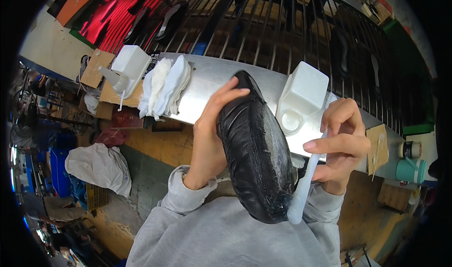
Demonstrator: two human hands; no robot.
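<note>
The left hand (212, 123) grips a black shoe upper (247, 149); the right hand (346, 137) pinches a whitish applicator (307, 182), its tip at the upper's five o'clock edge. Beyond, on the table (207, 74), sit a white bottle (308, 86) at one o'clock and cloths (165, 86) at ten.

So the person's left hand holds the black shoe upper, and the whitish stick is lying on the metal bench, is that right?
Not quite: the whitish stick isn't lying on the metal bench. The head view shows it in the right hand, its thick end by the lower end of the black shoe upper, which the left hand does hold.
</note>
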